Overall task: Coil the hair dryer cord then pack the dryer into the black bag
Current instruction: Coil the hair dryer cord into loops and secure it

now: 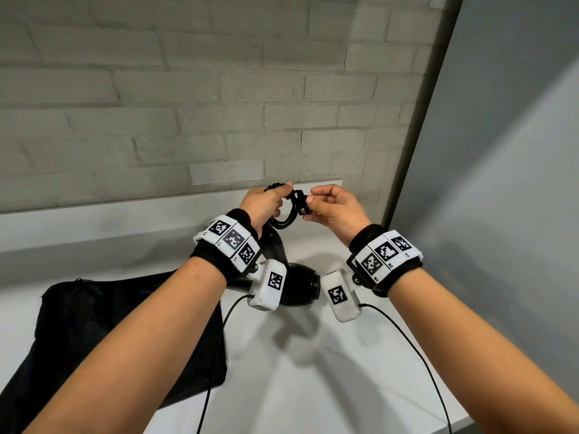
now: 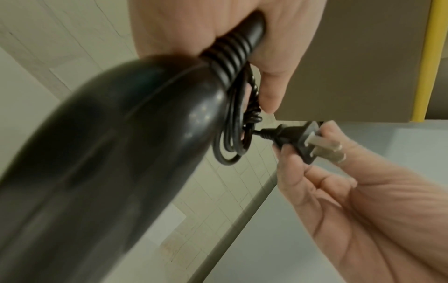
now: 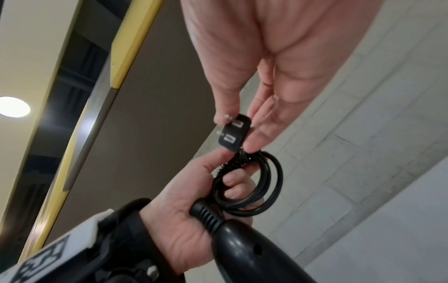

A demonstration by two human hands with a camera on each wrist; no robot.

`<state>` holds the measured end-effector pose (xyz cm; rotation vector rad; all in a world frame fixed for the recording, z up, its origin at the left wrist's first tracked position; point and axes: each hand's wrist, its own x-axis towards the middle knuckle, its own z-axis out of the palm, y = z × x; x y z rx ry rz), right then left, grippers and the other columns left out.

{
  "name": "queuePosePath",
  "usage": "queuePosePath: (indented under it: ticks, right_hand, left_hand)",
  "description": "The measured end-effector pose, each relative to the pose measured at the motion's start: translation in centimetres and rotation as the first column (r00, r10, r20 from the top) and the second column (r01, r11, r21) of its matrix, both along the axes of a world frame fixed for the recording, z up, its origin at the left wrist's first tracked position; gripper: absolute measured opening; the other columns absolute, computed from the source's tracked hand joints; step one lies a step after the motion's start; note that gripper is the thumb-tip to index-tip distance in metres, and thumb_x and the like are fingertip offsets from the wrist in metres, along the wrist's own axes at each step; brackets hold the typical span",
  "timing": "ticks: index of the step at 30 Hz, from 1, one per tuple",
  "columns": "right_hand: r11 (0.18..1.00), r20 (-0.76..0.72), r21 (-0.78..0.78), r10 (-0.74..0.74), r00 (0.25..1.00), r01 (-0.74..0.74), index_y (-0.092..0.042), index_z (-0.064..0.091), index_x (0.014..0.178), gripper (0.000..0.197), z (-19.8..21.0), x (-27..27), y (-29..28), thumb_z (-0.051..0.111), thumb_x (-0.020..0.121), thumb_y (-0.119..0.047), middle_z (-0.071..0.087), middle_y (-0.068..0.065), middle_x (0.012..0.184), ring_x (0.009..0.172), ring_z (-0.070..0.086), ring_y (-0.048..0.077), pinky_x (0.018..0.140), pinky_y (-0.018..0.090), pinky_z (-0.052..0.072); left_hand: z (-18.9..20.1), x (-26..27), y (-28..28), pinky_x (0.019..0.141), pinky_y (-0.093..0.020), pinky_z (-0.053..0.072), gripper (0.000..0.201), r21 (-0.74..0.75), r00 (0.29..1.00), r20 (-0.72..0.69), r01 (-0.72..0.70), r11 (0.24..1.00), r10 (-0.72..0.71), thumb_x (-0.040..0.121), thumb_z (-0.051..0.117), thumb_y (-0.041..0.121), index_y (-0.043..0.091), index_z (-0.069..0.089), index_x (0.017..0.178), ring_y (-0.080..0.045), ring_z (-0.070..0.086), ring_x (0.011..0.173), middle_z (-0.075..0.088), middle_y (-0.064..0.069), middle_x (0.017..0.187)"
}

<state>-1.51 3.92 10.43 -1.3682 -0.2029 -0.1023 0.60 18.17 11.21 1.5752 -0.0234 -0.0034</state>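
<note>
The bench (image 1: 313,371) is white and carries the black bag (image 1: 94,324), which lies flat and limp on it, to the left of the hair dryer (image 1: 300,286) and beneath the left forearm; it looks like soft cloth with a zip along its top edge, so it will likely sag and need one hand to hold its mouth apart. The hair dryer hangs above the bench, just right of the bag, body down and handle up. Its shell looks hard, smooth and glossy, probably slick and the heaviest piece here, so the handle near the ribbed cord sleeve seems the surest place to take it. The left hand (image 1: 266,205) has its grip clenched round that handle end and round the cord (image 3: 264,183), which sits gathered in several small loops at the top of the dryer. The cord seems springy rather than limp, so the loops would likely spring loose if let go and are best pinched where they cross. The right hand (image 1: 335,211), just right of the dryer's handle, pinches the plug (image 3: 234,133) by its flat black body, prongs toward the palm; it is small, rigid and light.
</note>
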Motion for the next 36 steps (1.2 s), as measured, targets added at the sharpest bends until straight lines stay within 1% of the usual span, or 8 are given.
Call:
queuePosePath:
  ticks: [7, 10, 12, 19, 26, 29, 32, 36]
  right_hand:
    - [0.981, 0.056, -0.190, -0.023, 0.998, 0.033, -0.017, 0.052, 0.078, 0.029, -1.4, 0.8, 0.9, 0.062, 0.077, 0.010, 0.057, 0.001, 0.078, 0.059, 0.059, -0.001, 0.057, 0.013, 0.050]
    - [0.987, 0.040, -0.158, 0.039, 0.998, -0.032, -0.022, 0.047, 0.086, 0.028, -1.5, 1.1, 1.8, 0.058, 0.083, 0.003, 0.057, 0.000, 0.088, 0.074, 0.058, 0.009, 0.068, 0.020, 0.048]
    - [0.993, 0.045, -0.114, 0.038, 0.998, -0.033, -0.023, 0.044, 0.088, 0.027, -1.6, 1.4, 2.5, 0.056, 0.085, 0.002, 0.055, 0.001, 0.089, 0.076, 0.057, 0.014, 0.070, 0.024, 0.051]
    - [0.974, 0.193, -0.176, -0.108, 0.975, 0.143, -0.010, 0.039, 0.099, 0.020, -1.6, 1.9, 4.1, 0.053, 0.088, -0.002, 0.050, 0.010, 0.100, 0.063, 0.055, 0.015, 0.047, 0.018, 0.051]
    - [0.956, 0.154, -0.215, -0.170, 0.973, 0.201, -0.013, 0.041, 0.100, 0.015, -1.8, 2.3, 4.3, 0.049, 0.091, -0.004, 0.050, 0.012, 0.101, 0.057, 0.052, 0.014, 0.052, 0.028, 0.048]
    - [0.951, 0.159, -0.217, -0.187, 0.969, 0.219, -0.013, 0.044, 0.102, 0.014, -1.9, 2.3, 4.2, 0.049, 0.091, -0.006, 0.053, 0.012, 0.099, 0.048, 0.051, 0.010, 0.047, 0.022, 0.047]
    - [0.943, 0.189, -0.215, -0.216, 0.958, 0.255, -0.007, 0.048, 0.110, 0.019, -2.0, 2.3, 4.1, 0.049, 0.091, -0.006, 0.054, 0.007, 0.093, 0.054, 0.050, 0.006, 0.045, 0.017, 0.046]
    - [0.934, 0.209, -0.226, -0.232, 0.950, 0.278, -0.008, 0.049, 0.115, 0.024, -2.2, 2.0, 3.9, 0.050, 0.091, -0.011, 0.054, -0.004, 0.079, 0.051, 0.046, 0.012, 0.050, 0.024, 0.046]
  left_hand:
    - [-0.1, 0.3, 0.2, 0.046, -0.023, 0.027, 0.024, 0.002, 0.999, -0.037, -0.020, 1.000, 0.020, 0.086, 0.058, 0.043, 0.022, 0.056, 0.075, -0.011, 0.035, 0.053, 0.039, 0.004, 0.064]
    - [-0.1, 0.5, 0.2, 0.040, -0.020, 0.028, 0.028, -0.003, 0.998, -0.056, -0.004, 1.000, 0.003, 0.085, 0.056, 0.045, 0.017, 0.055, 0.092, -0.011, 0.037, 0.051, 0.040, 0.003, 0.065]
    - [-0.1, 0.5, 0.4, 0.036, -0.018, 0.027, 0.030, -0.011, 0.997, -0.070, 0.023, 1.000, -0.024, 0.086, 0.055, 0.046, 0.017, 0.058, 0.091, -0.011, 0.039, 0.047, 0.042, 0.002, 0.062]
    - [-0.5, 0.9, 1.0, 0.036, -0.018, 0.027, 0.033, -0.007, 0.996, -0.028, 0.079, 0.997, -0.079, 0.090, 0.047, 0.049, 0.019, 0.058, 0.083, -0.011, 0.036, 0.048, 0.046, 0.002, 0.063]
    - [-0.4, 0.8, 0.9, 0.034, -0.015, 0.027, 0.018, -0.009, 0.991, -0.023, 0.132, 0.991, -0.132, 0.090, 0.054, 0.032, 0.019, 0.055, 0.078, -0.008, 0.031, 0.048, 0.041, 0.003, 0.063]
    - [-0.3, 0.6, 0.7, 0.034, -0.015, 0.027, 0.012, -0.021, 0.993, -0.025, 0.116, 0.993, -0.116, 0.089, 0.056, 0.024, 0.019, 0.053, 0.079, -0.008, 0.031, 0.048, 0.041, 0.004, 0.063]
    - [-0.2, 0.6, 0.5, 0.034, -0.015, 0.027, 0.010, -0.033, 0.994, -0.025, 0.106, 0.994, -0.107, 0.091, 0.053, 0.023, 0.020, 0.052, 0.081, -0.008, 0.031, 0.050, 0.042, 0.003, 0.067]
    - [-0.2, 0.3, 0.3, 0.036, -0.015, 0.028, 0.011, -0.007, 0.993, -0.003, 0.122, 0.993, -0.122, 0.093, 0.052, 0.027, 0.025, 0.052, 0.081, -0.009, 0.030, 0.051, 0.045, 0.005, 0.069]
